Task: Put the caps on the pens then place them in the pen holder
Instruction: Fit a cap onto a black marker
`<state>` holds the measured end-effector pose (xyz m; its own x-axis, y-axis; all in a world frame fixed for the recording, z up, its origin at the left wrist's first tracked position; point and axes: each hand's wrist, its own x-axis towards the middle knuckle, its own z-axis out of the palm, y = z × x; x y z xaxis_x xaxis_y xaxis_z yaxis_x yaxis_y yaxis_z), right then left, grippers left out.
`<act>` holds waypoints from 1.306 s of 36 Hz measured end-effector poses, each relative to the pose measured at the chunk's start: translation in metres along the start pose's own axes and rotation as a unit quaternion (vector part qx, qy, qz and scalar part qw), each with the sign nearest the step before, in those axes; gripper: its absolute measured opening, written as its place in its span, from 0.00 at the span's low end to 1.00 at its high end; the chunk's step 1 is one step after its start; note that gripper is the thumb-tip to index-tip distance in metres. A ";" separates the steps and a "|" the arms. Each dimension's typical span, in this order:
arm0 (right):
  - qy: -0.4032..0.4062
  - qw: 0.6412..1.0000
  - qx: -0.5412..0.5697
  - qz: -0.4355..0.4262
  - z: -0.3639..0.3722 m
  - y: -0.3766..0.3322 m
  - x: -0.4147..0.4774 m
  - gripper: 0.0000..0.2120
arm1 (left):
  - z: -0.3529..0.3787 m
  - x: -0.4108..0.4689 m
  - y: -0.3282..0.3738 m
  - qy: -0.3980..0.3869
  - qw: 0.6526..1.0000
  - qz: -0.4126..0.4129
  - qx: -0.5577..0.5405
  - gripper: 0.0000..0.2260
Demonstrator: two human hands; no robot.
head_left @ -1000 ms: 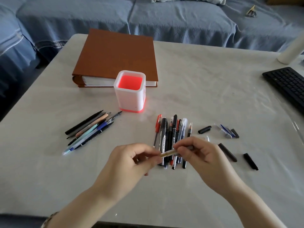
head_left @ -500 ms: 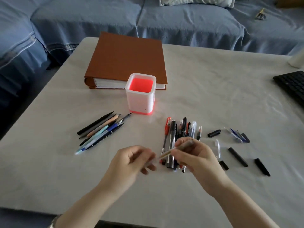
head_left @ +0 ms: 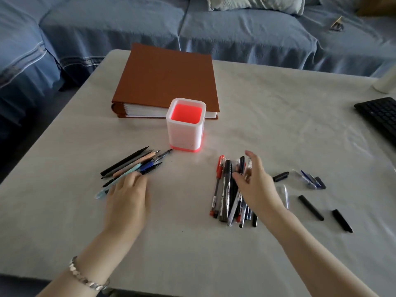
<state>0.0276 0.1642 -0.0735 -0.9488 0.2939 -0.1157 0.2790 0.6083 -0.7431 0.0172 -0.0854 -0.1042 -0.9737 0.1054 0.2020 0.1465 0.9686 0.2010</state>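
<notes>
Two pen groups on table (head_left: 192, 243): uncapped pens (head_left: 132, 166) at L, capped pens (head_left: 227, 189) at R. Pen holder (head_left: 186, 129) stands upright behind, betw. them. Barrel print on capped pens too small to read. L hand (head_left: 126, 196) lies flat, fingertips touching uncapped pens. R hand (head_left: 257, 185) hangs over capped pens, fingers loose & spread. Vs 0.5 s ago: the tan pen is out of both hands, which are now well apart. Loose caps (head_left: 310, 207) lie R of pile.
</notes>
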 end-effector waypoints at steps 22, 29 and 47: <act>-0.021 0.983 -0.150 -0.105 -0.016 0.027 -0.030 0.11 | 0.001 0.011 0.009 -0.068 0.998 0.007 -0.007 0.10; 0.017 0.983 -0.183 -0.023 -0.067 0.063 -0.038 0.03 | -0.020 0.004 0.055 -0.095 0.976 0.001 -0.198 0.04; -0.041 0.976 -0.212 -0.006 -0.069 0.083 -0.045 0.06 | -0.030 -0.010 0.081 -0.165 0.926 -0.027 -0.340 0.06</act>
<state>0.1031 0.2521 -0.0845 -0.9560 0.2360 -0.1741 0.2880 0.8671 -0.4065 0.0439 -0.0150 -0.0609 -0.9664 0.2337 -0.1071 0.0636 0.6209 0.7813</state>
